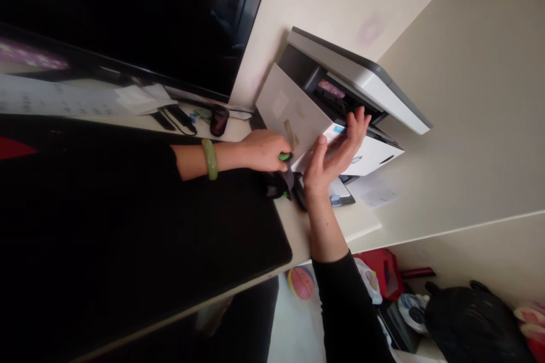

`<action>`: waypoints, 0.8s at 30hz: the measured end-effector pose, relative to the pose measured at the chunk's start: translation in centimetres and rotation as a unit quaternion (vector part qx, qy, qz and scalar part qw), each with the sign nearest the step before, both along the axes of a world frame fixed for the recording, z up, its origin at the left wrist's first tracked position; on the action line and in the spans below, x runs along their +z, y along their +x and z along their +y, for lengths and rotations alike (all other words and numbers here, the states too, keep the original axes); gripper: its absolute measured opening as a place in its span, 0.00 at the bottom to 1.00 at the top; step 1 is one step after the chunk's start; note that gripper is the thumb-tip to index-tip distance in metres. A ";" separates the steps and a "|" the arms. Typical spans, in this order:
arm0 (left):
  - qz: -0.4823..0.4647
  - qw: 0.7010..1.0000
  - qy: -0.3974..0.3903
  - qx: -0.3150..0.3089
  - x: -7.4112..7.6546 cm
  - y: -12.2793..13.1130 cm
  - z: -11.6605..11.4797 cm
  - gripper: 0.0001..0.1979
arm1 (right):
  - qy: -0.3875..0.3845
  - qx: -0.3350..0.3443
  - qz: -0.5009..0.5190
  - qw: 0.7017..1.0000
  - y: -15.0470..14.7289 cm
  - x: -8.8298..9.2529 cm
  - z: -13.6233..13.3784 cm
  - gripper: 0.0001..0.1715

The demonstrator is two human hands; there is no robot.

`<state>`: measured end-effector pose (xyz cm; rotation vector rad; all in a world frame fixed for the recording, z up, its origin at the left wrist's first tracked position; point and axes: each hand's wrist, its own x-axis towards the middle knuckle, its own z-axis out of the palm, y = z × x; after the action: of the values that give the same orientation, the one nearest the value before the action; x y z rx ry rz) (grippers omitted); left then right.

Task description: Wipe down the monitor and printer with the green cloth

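Note:
A white and grey printer has its top unit raised, showing a dark interior. My right hand is at the printer's front corner, thumb and fingers apart, with fingertips at the edge of the opening. My left hand, below a green bangle, is closed beside the printer's side panel. From its fingers sticks a dark thing with green parts, whose kind I cannot make out. Black items lie just under it on the desk.
A large black screen stands behind the black desk mat. Papers, cables and a dark cup line the back of the white desk. A ball and a black bag are on the floor.

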<state>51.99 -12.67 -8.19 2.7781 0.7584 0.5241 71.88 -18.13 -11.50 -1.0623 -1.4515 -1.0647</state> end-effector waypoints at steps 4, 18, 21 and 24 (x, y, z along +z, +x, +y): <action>-0.051 0.997 0.002 0.059 -1.1 0.1 2.3 0.09 | -0.012 -0.004 0.010 1.000 -0.2 0.1 -0.3 0.38; -0.348 0.930 -0.016 0.117 -1.6 -0.7 7.6 0.09 | -0.009 -0.002 0.000 1.000 0.0 0.0 -0.4 0.37; -0.386 0.911 -0.077 0.122 -1.2 -0.5 7.9 0.12 | -0.007 -0.002 -0.002 1.000 0.1 0.0 -0.4 0.37; -0.452 0.881 -0.074 0.121 -0.7 -0.2 8.1 0.12 | -0.009 -0.004 0.000 1.000 0.1 0.0 -0.3 0.37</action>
<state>51.77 -4.59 -8.91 1.9282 0.8279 1.5651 71.97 -18.47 -11.54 -1.0810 -1.4602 -1.0603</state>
